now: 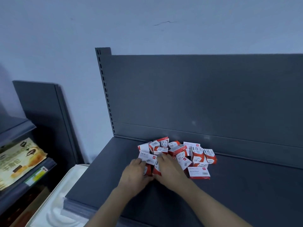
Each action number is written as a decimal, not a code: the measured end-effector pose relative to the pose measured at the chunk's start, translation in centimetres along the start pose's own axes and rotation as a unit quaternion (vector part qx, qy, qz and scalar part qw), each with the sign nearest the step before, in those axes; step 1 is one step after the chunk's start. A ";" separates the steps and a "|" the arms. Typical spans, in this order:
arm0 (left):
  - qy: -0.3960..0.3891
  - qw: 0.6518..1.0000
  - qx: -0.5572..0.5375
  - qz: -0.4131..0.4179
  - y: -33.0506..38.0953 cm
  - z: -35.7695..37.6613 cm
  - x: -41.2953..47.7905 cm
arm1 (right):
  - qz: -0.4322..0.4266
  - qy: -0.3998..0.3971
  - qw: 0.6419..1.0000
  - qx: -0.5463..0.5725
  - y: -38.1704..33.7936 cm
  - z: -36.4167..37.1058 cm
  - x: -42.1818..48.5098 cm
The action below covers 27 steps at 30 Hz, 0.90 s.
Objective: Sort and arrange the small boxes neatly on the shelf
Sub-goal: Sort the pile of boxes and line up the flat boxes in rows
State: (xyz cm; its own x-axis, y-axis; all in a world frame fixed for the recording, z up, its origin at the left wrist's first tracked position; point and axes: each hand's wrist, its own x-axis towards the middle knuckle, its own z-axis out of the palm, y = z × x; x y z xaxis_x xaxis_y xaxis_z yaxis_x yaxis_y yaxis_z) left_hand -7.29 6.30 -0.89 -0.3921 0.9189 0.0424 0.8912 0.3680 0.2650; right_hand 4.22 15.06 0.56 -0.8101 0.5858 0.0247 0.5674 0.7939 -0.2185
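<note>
Boxes (178,154) heaped on shelf (246,185); left hand (136,175) at 9 o'clock, right hand (170,171) centre, fingers closed on boxes.

A dim room with a blue-grey wall

The wall (147,22) has a thin crack (165,22). A dark grey panel (41,104) leans against it.

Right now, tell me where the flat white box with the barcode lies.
In the head view the flat white box lies on the dark shelf at the pile's near right edge, just right of the right hand.
</note>
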 end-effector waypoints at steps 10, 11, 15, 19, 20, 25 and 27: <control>-0.013 1.000 -0.019 0.015 -0.6 0.4 0.0 | 0.014 -0.017 0.999 -0.027 -0.3 0.4 0.7; -0.013 0.999 -0.028 0.018 -0.6 0.3 0.0 | 0.012 -0.012 1.000 -0.017 -0.3 0.2 0.6; 0.016 0.997 -0.073 0.014 -0.7 -1.3 0.0 | 0.020 0.020 0.999 0.028 -0.1 -1.3 -0.2; 0.074 0.993 -0.088 0.015 0.9 -3.7 0.8 | 0.036 0.065 0.996 0.053 0.9 -3.9 -1.6; 0.084 0.992 -0.092 0.019 1.8 -4.1 1.1 | 0.040 0.077 0.995 0.053 1.3 -4.6 -2.0; 0.122 0.985 -0.104 0.071 7.9 -4.7 2.5 | 0.080 0.129 0.987 0.060 5.2 -8.4 -5.3; 0.127 0.981 -0.109 0.096 11.1 -4.4 3.0 | 0.102 0.147 0.982 0.062 7.5 -10.0 -7.4</control>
State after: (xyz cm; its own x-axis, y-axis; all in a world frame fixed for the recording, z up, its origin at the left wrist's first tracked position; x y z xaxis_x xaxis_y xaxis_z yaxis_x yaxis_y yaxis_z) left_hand 0.42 12.53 6.40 -0.2902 0.8933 0.3433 0.8956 0.1271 0.4263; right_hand 15.92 18.29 8.48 -0.5926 0.7673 0.2450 0.6771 0.6393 -0.3644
